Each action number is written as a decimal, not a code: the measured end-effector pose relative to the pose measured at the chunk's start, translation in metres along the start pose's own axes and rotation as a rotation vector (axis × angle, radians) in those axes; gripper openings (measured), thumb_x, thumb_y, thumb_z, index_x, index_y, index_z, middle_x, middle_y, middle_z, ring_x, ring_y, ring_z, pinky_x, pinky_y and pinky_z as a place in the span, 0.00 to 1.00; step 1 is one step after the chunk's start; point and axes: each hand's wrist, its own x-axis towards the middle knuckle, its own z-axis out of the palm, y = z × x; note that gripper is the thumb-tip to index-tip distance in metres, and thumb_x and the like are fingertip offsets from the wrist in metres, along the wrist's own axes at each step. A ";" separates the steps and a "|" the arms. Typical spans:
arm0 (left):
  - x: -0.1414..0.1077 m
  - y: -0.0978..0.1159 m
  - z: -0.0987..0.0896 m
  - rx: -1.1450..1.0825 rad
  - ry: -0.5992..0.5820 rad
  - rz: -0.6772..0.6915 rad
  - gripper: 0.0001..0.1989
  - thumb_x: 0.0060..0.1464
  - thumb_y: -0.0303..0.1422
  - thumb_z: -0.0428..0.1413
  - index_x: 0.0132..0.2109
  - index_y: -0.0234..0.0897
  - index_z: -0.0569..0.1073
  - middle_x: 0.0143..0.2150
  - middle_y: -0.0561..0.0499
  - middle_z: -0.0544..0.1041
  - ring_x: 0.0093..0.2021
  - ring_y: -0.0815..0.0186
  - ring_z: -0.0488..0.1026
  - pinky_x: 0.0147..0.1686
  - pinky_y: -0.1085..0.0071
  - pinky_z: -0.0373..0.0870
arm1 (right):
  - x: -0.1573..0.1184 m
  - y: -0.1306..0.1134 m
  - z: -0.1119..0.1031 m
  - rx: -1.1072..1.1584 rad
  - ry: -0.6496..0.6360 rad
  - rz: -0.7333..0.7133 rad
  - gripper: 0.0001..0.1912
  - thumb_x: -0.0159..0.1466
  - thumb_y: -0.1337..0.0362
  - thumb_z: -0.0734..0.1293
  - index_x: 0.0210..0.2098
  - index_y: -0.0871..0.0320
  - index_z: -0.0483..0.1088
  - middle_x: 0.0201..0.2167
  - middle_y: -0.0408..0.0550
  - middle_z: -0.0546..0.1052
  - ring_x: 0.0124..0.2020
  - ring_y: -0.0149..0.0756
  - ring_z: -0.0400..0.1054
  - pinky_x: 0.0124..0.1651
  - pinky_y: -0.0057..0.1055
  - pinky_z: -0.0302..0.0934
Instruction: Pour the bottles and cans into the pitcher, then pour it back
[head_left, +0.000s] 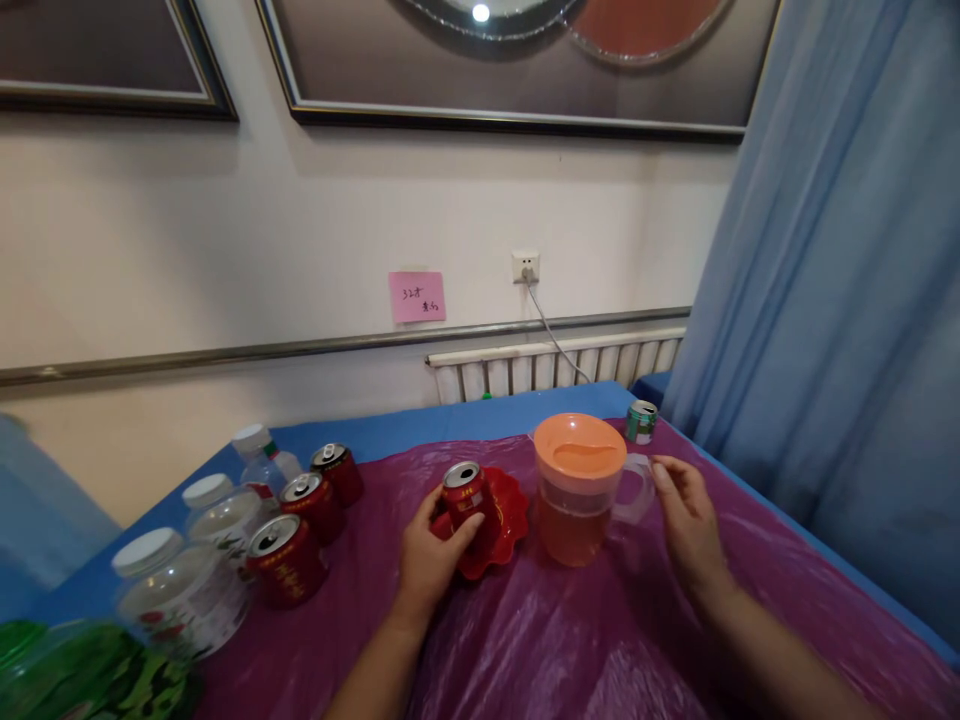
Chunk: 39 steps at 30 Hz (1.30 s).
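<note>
My left hand (435,550) is wrapped round a red drink can (466,497), which stands upright with its opened top facing up. The can is at a red scalloped bowl (510,520); whether it rests in the bowl I cannot tell. To the right is a clear pitcher (574,525) with an orange lid (577,447), partly filled with pinkish-orange liquid. My right hand (688,520) is beside the pitcher's clear handle (637,490), fingers loosely stretched and fingertips at its outer edge. It does not wrap round the handle.
Red cans (289,565) and white-capped plastic bottles (180,600) stand in rows at left, near a green container (90,675). A small green can (641,422) is at the back right. Purple plastic film (525,650) covers the table; a blue curtain (840,300) hangs right.
</note>
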 end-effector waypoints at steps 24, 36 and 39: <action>-0.030 0.027 -0.001 0.262 -0.074 0.988 0.37 0.51 0.49 0.65 0.62 0.37 0.66 0.50 0.38 0.80 0.51 0.49 0.79 0.51 0.54 0.78 | -0.120 -0.041 0.061 -0.321 -0.585 -0.190 0.45 0.50 0.66 0.77 0.65 0.52 0.60 0.62 0.55 0.72 0.62 0.53 0.66 0.64 0.53 0.62; -0.023 0.004 -0.009 0.079 -0.128 0.594 0.34 0.61 0.56 0.51 0.66 0.42 0.64 0.56 0.40 0.79 0.55 0.49 0.78 0.56 0.52 0.75 | -0.100 -0.048 -0.004 -0.317 -0.448 -0.274 0.34 0.57 0.61 0.73 0.61 0.53 0.62 0.55 0.53 0.76 0.55 0.47 0.73 0.58 0.41 0.68; -0.019 0.002 -0.007 -0.024 -0.047 0.381 0.29 0.62 0.53 0.49 0.62 0.40 0.69 0.52 0.41 0.82 0.52 0.50 0.79 0.55 0.53 0.75 | -0.068 -0.035 -0.050 -0.438 -0.309 -0.200 0.30 0.59 0.55 0.74 0.58 0.53 0.66 0.53 0.52 0.78 0.53 0.48 0.74 0.54 0.41 0.69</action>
